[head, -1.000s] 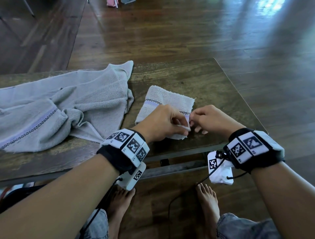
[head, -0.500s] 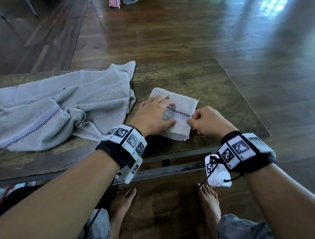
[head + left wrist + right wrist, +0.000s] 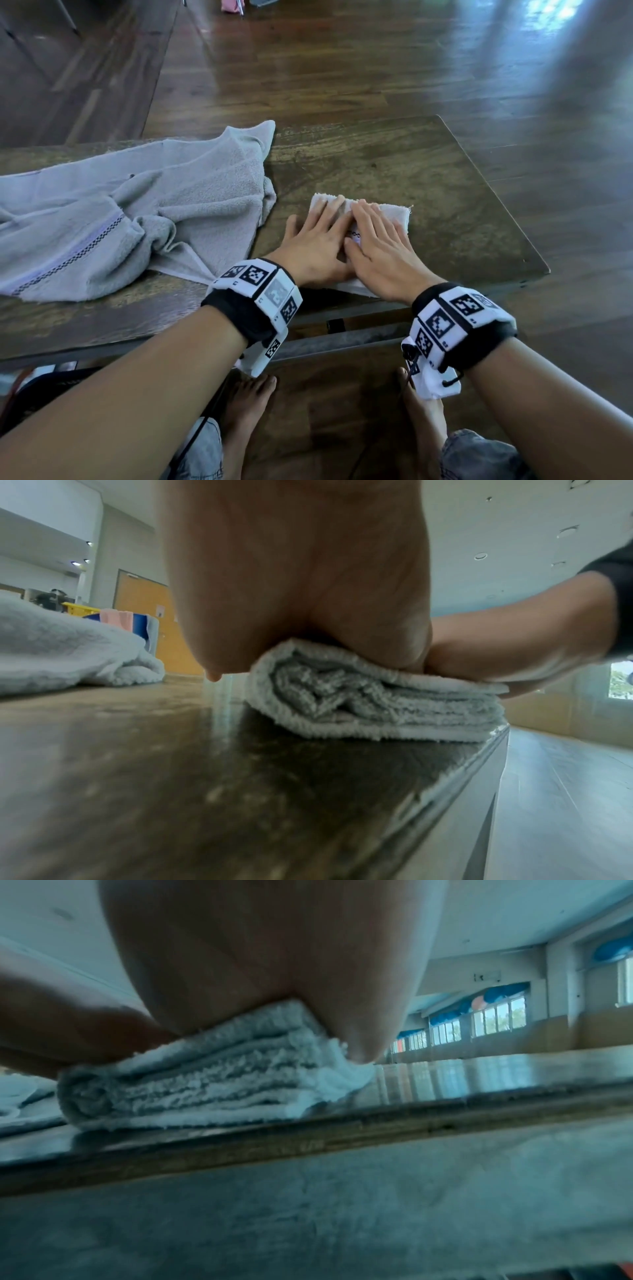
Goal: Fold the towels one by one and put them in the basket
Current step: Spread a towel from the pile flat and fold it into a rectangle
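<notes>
Since half a second ago: right hand point(image 3: 378, 251) has let go its pinch on the striped edge and laid itself flat; left hand point(image 3: 317, 248) stays spread. Both palms now press the folded towel point(image 3: 399, 214), fingers point(image 3: 363, 214) straight and released, gripping nothing. The two hands touch side by side.

Head view shows only the towel's far edge and right corner past the fingertips, plus a sliver of checked stripe between the hands. Left wrist view gives what that hides: the folded end, layers stacked, outer layer wrapped round a bunched core point(image 3: 342, 693). Right wrist view shows the layered side point(image 3: 205, 1085), flattened under the palm.

Folded towel sits under both palms at the near edge of the tabletop point(image 3: 445, 192). Pale grey terry, small thick pad.

Left of the left fingers, close by: a large grey towel point(image 3: 120, 212), rumpled, unfolded, striped band showing. Basket not seen.
</notes>
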